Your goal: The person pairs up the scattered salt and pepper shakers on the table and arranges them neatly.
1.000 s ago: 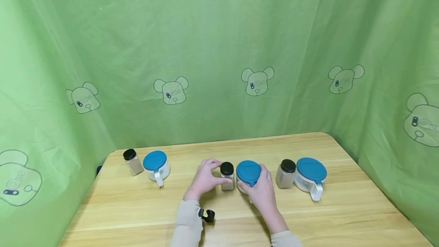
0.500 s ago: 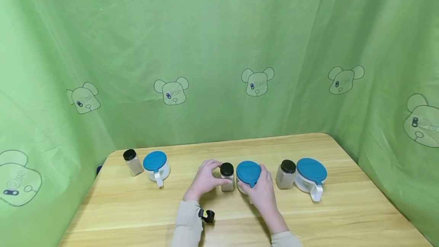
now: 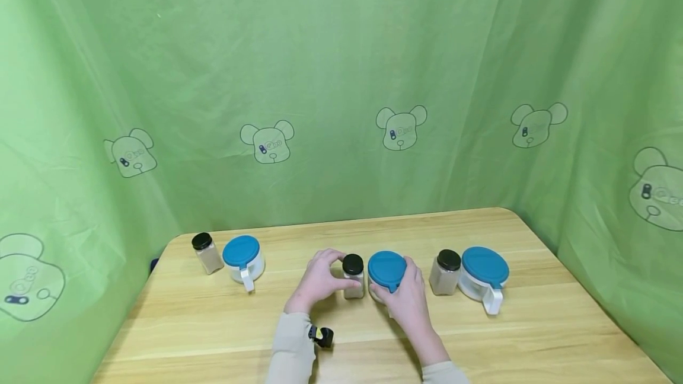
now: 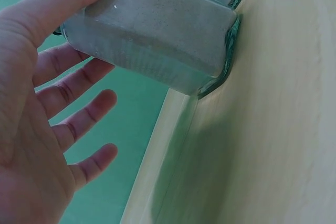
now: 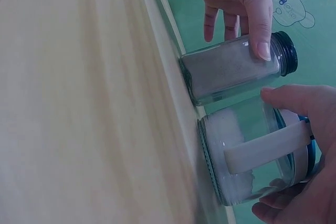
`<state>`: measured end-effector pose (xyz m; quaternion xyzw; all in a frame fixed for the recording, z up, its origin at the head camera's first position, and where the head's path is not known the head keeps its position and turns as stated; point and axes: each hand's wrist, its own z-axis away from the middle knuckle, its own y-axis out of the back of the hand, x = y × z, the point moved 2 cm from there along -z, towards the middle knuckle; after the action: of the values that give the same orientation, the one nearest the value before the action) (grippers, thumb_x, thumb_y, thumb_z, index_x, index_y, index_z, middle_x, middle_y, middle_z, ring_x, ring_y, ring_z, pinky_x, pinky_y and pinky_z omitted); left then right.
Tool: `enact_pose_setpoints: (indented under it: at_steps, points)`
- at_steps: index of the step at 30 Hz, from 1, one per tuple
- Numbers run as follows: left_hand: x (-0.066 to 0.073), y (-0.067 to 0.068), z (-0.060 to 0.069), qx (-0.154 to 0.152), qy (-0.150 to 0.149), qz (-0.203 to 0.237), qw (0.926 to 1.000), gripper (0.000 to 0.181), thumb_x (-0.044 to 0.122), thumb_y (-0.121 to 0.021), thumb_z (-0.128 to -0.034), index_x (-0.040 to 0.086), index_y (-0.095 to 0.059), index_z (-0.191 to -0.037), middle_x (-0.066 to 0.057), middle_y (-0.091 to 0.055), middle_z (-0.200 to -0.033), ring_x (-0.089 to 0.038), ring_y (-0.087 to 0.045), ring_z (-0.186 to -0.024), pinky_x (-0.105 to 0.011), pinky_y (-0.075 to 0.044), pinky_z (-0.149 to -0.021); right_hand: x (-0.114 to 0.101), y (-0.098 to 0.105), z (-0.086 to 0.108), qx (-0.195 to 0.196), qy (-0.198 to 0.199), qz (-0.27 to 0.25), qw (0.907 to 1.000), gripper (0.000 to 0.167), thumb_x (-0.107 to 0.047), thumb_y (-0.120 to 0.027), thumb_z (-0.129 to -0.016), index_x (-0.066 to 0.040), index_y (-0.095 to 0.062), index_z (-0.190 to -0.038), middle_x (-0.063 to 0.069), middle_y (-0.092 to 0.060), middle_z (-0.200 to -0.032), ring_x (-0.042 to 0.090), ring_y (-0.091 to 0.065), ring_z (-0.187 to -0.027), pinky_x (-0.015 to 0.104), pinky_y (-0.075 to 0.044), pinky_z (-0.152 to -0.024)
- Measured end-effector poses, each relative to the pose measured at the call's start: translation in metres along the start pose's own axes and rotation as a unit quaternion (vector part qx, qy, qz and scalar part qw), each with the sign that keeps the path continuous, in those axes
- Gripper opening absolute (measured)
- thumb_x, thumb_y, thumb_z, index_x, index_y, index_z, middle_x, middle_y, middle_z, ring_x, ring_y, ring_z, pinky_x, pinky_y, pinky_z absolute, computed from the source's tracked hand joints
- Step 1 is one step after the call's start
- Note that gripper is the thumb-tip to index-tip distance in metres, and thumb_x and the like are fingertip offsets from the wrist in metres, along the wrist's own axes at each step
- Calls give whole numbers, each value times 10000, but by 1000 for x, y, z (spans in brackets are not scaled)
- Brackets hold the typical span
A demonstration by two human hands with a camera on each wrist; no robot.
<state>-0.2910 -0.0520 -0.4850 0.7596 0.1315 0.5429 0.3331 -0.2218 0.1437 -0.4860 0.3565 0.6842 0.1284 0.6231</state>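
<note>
My left hand (image 3: 316, 282) pinches a small glass spice jar (image 3: 353, 265) with a black screw lid between thumb and fingers. A greyish powder fills most of that jar in the left wrist view, where the other fingers spread loosely below it. Just right of it, my right hand (image 3: 409, 302) grips a round glass seasoning pot (image 3: 386, 267) by its sides near the blue lid. White contents and a white handle (image 5: 268, 148) on this pot show in the right wrist view. Both containers stand upright on the table, close together with a narrow gap.
Another black-lidded spice jar (image 3: 445, 274) and blue-lidded seasoning pot (image 3: 484, 268) stand to the right on the wooden table (image 3: 213, 330). A similar jar (image 3: 208, 253) and pot (image 3: 242, 253) stand at the far left. A green curtain (image 3: 331, 188) hangs behind the table.
</note>
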Motion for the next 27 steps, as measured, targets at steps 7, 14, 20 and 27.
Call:
enact_pose_setpoints:
  at_steps: [7, 14, 20, 27]
  points:
    - [1, 1, 0, -57, -91, 22, 9999, 740, 509, -854, -643, 184, -607, -1260, 21, -633, -1286, -217, -514, -1230, -466, -397, -1093, -2, 0, 1, 55, 44, -73, 9999, 986, -289, -821, -770, 69, -222, -1466, 335, -324, -1435, 511, -363, -1304, 674, -365, -1047]
    - [6, 5, 1, -95, -220, 84, 9997, 774, 535, -835, -663, 195, -577, -1308, 43, -622, -1299, -206, -511, -1226, -454, -402, -1080, -4, 0, 2, 170, 199, -24, 9997, 997, -295, -830, -758, 42, -230, -1479, 324, -304, -1461, 499, -336, -1321, 679, -357, -1052]
    - [16, 13, 2, 13, -274, 45, 9996, 737, 527, -825, -694, 208, -576, -1311, 26, -612, -1307, -220, -504, -1269, -480, -367, -1112, -9, 3, 1, 145, 235, 30, 9996, 1003, -305, -826, -764, 11, -223, -1500, 295, -285, -1489, 475, -316, -1344, 673, -345, -1070]
    - [28, 24, 3, 195, -424, -109, 9989, 721, 547, -808, -704, 197, -590, -1294, 28, -621, -1279, -209, -513, -1259, -483, -359, -1112, -18, 12, 1, 125, 277, -30, 9995, 973, -313, -805, -792, -11, -222, -1510, 287, -278, -1500, 463, -300, -1360, 669, -334, -1082]
